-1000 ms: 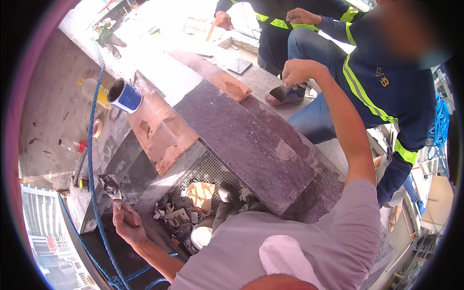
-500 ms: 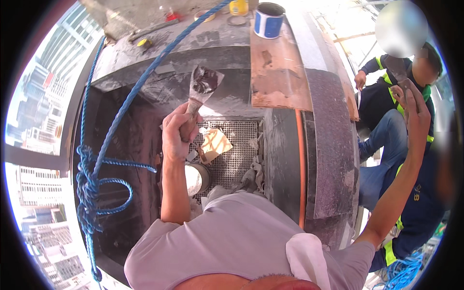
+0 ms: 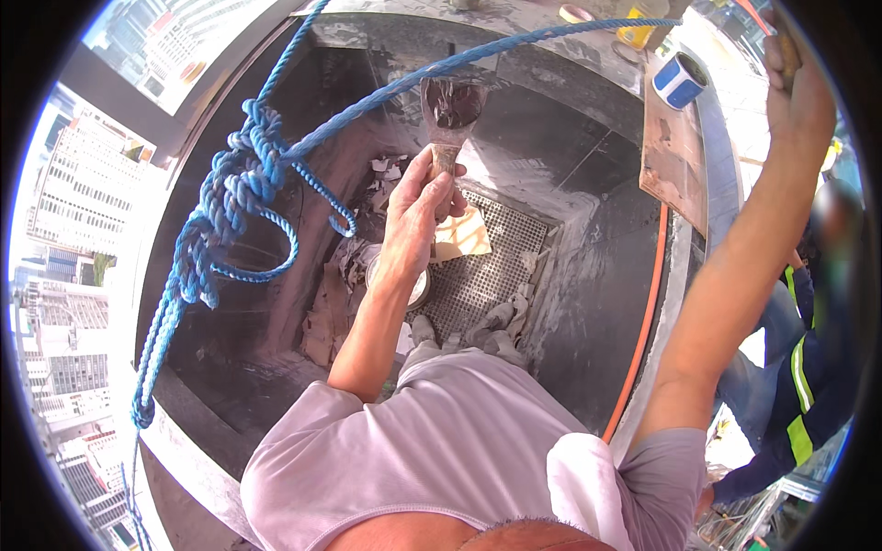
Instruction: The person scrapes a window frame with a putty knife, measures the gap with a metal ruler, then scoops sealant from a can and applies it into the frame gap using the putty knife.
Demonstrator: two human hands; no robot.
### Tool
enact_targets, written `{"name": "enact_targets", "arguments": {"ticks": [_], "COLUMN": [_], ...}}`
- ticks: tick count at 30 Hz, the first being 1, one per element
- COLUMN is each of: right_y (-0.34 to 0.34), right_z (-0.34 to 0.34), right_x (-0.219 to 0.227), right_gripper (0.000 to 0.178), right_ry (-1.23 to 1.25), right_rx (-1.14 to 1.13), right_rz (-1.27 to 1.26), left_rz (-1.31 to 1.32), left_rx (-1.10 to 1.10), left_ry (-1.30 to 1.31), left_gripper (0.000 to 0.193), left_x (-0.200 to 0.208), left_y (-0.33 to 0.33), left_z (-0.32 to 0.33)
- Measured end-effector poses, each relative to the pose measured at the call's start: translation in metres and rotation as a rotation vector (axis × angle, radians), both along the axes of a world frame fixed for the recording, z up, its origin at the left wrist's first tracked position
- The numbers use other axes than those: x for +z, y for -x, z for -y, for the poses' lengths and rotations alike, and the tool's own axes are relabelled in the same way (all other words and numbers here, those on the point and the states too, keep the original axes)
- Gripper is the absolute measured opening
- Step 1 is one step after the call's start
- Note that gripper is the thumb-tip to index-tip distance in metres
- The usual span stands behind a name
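Note:
My left hand (image 3: 415, 209) is closed round the handle of a putty knife (image 3: 452, 115), held upright in front of me with dark paste on its wide blade. My right arm reaches up at the far right. There my right hand (image 3: 801, 103) grips the wooden handle of a second putty knife (image 3: 787, 55), whose blade is cut off by the picture's edge. Below the left hand lie a yellowish sheet (image 3: 469, 233) and a grid mat (image 3: 487, 275). A pale bucket (image 3: 420, 288) is partly hidden behind my left forearm.
A knotted blue rope (image 3: 234, 184) crosses the pit's left side and top. On the ledge stand a blue-and-white can (image 3: 679, 81) and a yellow container (image 3: 640, 32), beside a wooden board (image 3: 671, 170). An orange hose (image 3: 640, 340) runs down the right. Co-workers in dark jackets (image 3: 822, 404) are at far right.
My view has turned left, so the rope looks larger and the can sits farther right. My right hand has risen to the upper right edge. Both hands keep their putty knives.

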State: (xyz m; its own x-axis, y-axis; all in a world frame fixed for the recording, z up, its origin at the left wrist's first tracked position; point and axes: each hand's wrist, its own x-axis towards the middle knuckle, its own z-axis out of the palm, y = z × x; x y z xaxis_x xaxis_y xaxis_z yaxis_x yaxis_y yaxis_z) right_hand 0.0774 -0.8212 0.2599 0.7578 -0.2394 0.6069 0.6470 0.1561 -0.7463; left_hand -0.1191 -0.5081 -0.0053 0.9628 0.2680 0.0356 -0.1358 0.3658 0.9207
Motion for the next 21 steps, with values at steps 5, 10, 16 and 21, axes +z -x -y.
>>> {"name": "enact_targets", "arguments": {"ticks": [5,10,16,21], "right_y": [0.148,0.225,0.23,0.225], "right_z": [-0.155,-0.191,-0.2,-0.193], "right_x": [-0.16,-0.236,-0.257,-0.265], "right_gripper": [0.035,0.031,0.033,0.029], "right_ry": [0.078,0.056,0.083,0.142], "right_rx": [0.423,0.587,0.527,0.447], "right_rz": [-0.326,-0.676,-0.718,-0.667], "left_rz": [0.046,0.024,0.088,0.044], "left_rx": [0.097,0.128,0.046,0.016], "left_ry": [0.014,-0.027,-0.019,-0.082], "left_gripper": [0.054,0.053,0.051,0.051], "left_x": [-0.013,-0.024,-0.031,-0.03], "left_y": [0.039,0.061,0.062,0.056], "left_z": [-0.046,-0.062,-0.054,-0.042]}}
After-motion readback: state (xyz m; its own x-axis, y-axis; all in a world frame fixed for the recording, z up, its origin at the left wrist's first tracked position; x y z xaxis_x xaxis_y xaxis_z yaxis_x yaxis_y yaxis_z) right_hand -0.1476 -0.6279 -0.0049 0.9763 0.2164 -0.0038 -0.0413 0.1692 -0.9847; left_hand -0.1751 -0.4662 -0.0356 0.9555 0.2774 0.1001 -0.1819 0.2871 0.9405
